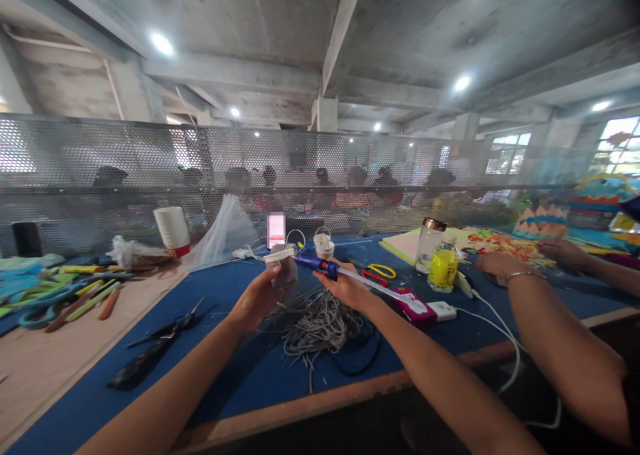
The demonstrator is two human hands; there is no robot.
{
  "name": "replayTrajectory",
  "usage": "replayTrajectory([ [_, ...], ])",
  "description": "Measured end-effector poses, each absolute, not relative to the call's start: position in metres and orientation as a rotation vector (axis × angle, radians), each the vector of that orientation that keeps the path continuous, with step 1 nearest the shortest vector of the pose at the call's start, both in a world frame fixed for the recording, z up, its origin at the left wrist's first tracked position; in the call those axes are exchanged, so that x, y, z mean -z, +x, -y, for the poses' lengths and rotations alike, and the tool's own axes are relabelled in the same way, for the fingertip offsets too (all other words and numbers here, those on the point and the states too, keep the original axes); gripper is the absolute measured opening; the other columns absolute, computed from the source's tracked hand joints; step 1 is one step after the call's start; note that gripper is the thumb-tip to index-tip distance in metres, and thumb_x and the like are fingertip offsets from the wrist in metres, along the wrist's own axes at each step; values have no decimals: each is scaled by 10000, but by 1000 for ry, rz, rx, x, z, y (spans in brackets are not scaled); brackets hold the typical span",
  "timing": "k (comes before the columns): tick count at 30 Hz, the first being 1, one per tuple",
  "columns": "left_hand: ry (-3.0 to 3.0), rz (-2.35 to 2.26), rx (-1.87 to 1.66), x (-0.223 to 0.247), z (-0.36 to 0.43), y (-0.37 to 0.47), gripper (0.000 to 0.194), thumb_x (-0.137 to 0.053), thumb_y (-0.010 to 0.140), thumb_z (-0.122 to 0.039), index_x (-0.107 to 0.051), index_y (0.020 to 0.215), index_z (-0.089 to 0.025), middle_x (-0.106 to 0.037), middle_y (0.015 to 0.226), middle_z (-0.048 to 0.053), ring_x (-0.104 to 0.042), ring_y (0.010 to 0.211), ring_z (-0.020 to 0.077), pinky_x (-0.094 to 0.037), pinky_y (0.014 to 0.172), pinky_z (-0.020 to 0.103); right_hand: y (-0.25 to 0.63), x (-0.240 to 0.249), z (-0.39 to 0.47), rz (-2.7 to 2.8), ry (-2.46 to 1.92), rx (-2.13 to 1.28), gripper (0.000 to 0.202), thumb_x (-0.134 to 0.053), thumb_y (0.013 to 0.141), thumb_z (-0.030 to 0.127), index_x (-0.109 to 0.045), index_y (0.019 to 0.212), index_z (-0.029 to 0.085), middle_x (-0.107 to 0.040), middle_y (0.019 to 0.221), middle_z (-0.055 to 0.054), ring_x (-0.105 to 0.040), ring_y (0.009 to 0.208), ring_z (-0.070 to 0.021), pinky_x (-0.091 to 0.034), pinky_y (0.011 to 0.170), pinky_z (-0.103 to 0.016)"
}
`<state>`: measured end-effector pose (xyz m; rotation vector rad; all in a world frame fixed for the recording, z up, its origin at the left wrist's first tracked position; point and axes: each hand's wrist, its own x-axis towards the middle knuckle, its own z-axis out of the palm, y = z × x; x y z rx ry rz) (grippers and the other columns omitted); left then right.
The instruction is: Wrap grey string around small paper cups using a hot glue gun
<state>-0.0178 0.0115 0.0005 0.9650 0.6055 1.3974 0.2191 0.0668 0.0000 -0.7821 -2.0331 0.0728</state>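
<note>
Held a white-rimmed cup (287, 275) clamped in the left grip (260, 299), above the blue surface (240, 385); clamped the right grip (349, 285) on a blue glue gun (313, 263), close to the cup's rim. Saw yellow liquid (443, 273) in a bottle (449, 241) beside a lidded jar (425, 249). Found a heap of grey cord (323, 328) near both grips. Could not see well into the cup or the small bucket (325, 246) behind.

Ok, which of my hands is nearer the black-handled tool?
Left. Your left hand is right of the black-handled tool; your right hand is farther right, holding the glue gun.
</note>
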Motion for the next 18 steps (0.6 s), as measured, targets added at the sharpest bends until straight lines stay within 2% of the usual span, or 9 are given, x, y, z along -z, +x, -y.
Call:
replayTrajectory([
  [10, 916, -612, -1411, -3, -10, -17, 348, -696, 922, -297, -743, 1254, -206, -786, 1223, 66, -713, 1115, 231, -530, 989, 331, 219, 3, -69, 2027, -825, -51, 252, -686, 956, 445, -712, 1042, 209, -785, 903, -73, -762, 882, -262, -568, 761, -291],
  [18, 912, -621, -1411, 0, -11, -19, 336, -702, 910, -299, -747, 1226, -194, -779, 1235, 80, -708, 1146, 247, -533, 1008, 350, 219, -2, -65, 2046, -805, -80, 227, -694, 958, 422, -710, 1022, 204, -794, 908, -77, -767, 905, -258, -574, 788, -289],
])
